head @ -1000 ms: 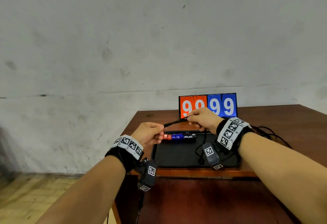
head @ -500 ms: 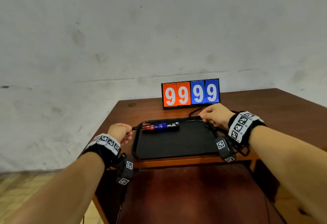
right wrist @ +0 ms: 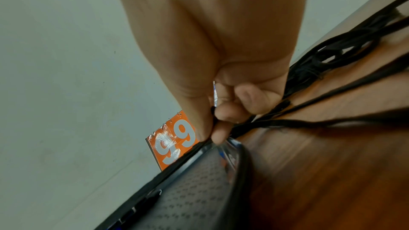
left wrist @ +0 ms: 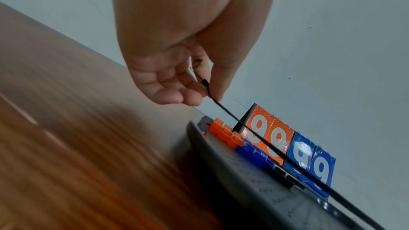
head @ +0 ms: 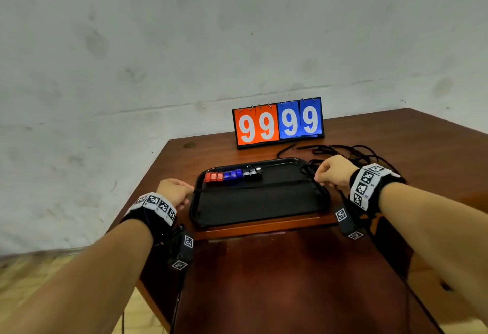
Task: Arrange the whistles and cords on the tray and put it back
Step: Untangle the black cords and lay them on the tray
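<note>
The cord [head: 253,184] has come down and now lies stretched across the middle of the tray [head: 260,217], below the whistles [head: 232,174]. The left hand [head: 173,192] and right hand [head: 333,170] still pinch its ends, so releasing it seems next.

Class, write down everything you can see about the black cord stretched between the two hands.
The cord is thin, black and looks like woven fabric. It runs taut and nearly straight across the black tray, just in front of the row of red, blue and black whistles. The left hand pinches its end between thumb and fingertips beside the tray's left rim. The right hand holds the other end at the right rim. Whether it touches the tray floor cannot be told.
</note>
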`<action>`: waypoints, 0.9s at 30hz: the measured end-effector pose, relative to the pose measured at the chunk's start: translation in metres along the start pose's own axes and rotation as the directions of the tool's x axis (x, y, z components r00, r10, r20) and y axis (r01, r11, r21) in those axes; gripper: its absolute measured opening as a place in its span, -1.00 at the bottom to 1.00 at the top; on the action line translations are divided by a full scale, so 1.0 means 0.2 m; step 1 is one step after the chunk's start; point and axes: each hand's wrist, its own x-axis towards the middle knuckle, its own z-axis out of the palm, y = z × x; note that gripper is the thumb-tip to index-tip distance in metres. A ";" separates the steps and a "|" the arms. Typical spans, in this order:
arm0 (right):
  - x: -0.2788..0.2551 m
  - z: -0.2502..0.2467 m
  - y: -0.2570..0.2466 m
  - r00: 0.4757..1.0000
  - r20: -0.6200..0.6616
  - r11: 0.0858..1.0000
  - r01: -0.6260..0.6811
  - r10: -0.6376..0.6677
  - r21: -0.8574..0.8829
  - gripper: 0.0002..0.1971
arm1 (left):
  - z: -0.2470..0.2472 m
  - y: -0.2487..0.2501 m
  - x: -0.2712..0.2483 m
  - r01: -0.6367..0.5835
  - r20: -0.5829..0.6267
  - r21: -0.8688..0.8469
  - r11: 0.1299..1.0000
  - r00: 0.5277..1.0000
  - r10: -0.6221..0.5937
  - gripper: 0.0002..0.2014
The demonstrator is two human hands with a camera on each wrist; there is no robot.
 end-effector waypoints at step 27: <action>0.09 -0.03 -0.06 0.995 -0.016 0.979 0.089 -0.093 -0.183 -0.86 | 0.03 0.15 0.00 -0.010 -0.043 0.422 0.907 0.999 0.032 -0.90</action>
